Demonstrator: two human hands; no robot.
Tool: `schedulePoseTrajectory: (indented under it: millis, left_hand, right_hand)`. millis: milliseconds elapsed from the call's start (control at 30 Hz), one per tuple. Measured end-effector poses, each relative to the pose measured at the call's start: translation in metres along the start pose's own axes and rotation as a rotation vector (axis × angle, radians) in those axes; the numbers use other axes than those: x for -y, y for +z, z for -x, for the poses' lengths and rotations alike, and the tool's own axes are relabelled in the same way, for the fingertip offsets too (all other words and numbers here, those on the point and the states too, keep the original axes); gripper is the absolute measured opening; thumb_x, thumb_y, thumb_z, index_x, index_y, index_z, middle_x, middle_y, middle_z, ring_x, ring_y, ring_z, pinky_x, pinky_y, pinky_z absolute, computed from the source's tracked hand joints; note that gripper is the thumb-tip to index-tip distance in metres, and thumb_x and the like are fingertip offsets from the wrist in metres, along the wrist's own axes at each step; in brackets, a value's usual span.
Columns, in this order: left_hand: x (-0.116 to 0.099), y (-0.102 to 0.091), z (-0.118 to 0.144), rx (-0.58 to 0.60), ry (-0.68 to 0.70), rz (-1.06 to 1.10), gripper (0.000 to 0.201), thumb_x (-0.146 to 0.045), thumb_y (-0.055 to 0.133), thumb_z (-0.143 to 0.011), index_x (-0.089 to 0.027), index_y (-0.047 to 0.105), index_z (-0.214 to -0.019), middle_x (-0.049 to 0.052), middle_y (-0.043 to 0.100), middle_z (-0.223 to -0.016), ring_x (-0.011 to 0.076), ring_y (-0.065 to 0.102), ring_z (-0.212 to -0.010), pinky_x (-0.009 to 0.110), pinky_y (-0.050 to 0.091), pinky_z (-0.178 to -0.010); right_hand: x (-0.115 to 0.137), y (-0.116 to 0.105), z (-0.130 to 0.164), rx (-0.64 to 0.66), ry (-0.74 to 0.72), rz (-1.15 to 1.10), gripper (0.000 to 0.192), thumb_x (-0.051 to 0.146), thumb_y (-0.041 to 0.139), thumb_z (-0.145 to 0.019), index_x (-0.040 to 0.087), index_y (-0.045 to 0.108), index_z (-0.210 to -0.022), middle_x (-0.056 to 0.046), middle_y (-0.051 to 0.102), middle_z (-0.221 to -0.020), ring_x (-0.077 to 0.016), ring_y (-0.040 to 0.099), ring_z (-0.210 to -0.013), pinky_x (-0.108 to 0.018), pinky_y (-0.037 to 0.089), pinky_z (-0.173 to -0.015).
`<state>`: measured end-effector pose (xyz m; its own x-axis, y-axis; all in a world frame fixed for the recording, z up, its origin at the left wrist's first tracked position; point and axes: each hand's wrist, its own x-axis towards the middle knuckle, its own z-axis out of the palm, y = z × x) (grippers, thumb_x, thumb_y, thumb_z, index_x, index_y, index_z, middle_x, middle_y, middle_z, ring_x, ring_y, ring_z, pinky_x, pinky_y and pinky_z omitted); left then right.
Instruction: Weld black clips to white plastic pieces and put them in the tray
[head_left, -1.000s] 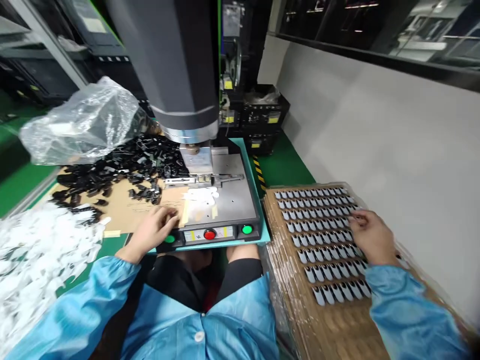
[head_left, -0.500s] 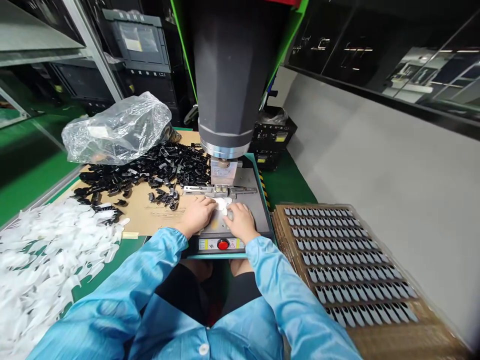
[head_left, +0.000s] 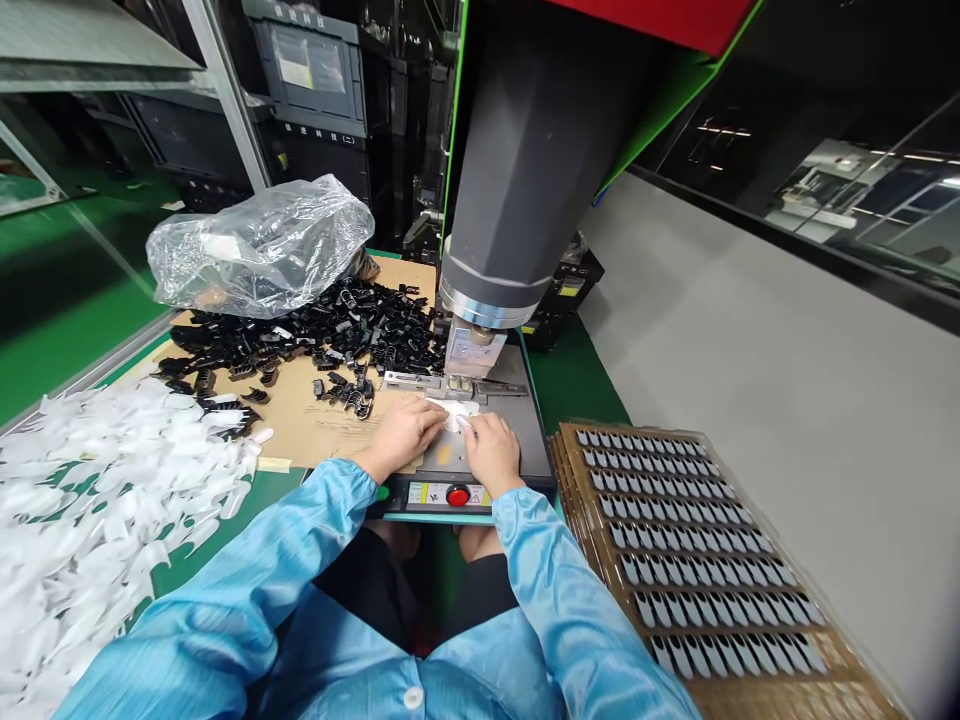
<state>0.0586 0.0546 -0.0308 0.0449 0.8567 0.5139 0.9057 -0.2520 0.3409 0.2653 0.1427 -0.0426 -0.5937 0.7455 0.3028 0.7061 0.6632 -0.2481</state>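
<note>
Small white plastic pieces (head_left: 455,408) lie on the dark metal plate (head_left: 491,480) of a press-like machine, just in front of its metal fixture (head_left: 412,381). My left hand (head_left: 405,436) rests on the plate's left side, its fingers closed together on the left end of a white piece. Opposite it, my right hand (head_left: 495,450) pinches a small white piece between thumb and fingers. The fingers cover part of these pieces, so their full outline is hidden. Above the fixture hangs the machine's dark head (head_left: 502,200).
A red button (head_left: 457,495) sits on the machine's front edge. To the left lie a heap of white plastic pieces (head_left: 112,490), a pile of black clips (head_left: 352,330) and a clear plastic bag (head_left: 262,250). Stacked trays (head_left: 705,540) of grey-and-black parts stand right.
The view has turned, shifting the machine rightward in the picture. My right fingers have drawn slightly back toward me; my left hand stays at the white piece.
</note>
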Motion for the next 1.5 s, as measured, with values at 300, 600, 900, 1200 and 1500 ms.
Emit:
schedulePoseTrajectory:
  millis: [300,600,900,1200,1500]
  left_hand:
    - [0.001,-0.012,0.020,-0.027,-0.225,0.127,0.027,-0.039,0.058,-0.107,-0.024,0.080,-0.114,0.007,0.080,-0.103,0.0234,0.076,-0.093,0.037,0.060,-0.085]
    - [-0.001,-0.022,0.049,-0.008,-0.212,-0.026,0.025,-0.038,0.058,-0.106,-0.024,0.075,-0.119,0.009,0.079,-0.108,0.0282,0.073,-0.104,0.044,0.060,-0.094]
    - [0.014,-0.018,0.069,-0.050,-0.209,0.101,0.019,-0.031,0.057,-0.106,-0.024,0.074,-0.110,0.009,0.074,-0.113,0.0244,0.071,-0.108,0.042,0.062,-0.099]
    - [0.013,-0.020,0.036,-0.157,-0.238,0.150,0.021,-0.032,0.059,-0.106,-0.024,0.076,-0.113,0.007,0.079,-0.119,0.0229,0.075,-0.114,0.040,0.062,-0.105]
    - [0.021,0.021,-0.057,-0.114,-0.149,0.016,0.013,-0.020,0.063,-0.101,-0.020,0.076,-0.103,0.009,0.078,-0.109,0.0230,0.072,-0.103,0.038,0.060,-0.097]
  right_hand:
    - [-0.004,0.003,0.007,-0.126,0.038,-0.099,0.021,0.035,0.059,-0.106,0.023,0.070,-0.093,-0.006,0.069,-0.099,-0.0222,0.060,-0.095,-0.031,0.040,-0.083]
    - [-0.010,0.003,0.006,-0.149,0.207,-0.247,0.022,0.036,0.051,-0.108,0.022,0.067,-0.106,-0.004,0.072,-0.092,-0.0207,0.062,-0.082,-0.028,0.037,-0.071]
    - [-0.009,0.001,-0.034,-0.284,0.076,-0.192,0.028,0.028,0.050,-0.107,0.025,0.077,-0.114,-0.009,0.071,-0.116,-0.0235,0.062,-0.103,-0.033,0.047,-0.087]
    - [0.003,0.001,-0.054,-0.342,-0.039,-0.016,0.026,0.022,0.051,-0.106,0.023,0.077,-0.113,-0.010,0.073,-0.124,-0.0244,0.062,-0.110,-0.034,0.047,-0.093]
    - [0.000,-0.005,-0.057,-0.103,-0.155,0.094,0.033,0.025,0.046,-0.109,0.022,0.071,-0.131,-0.010,0.071,-0.139,-0.0256,0.059,-0.122,-0.037,0.046,-0.101]
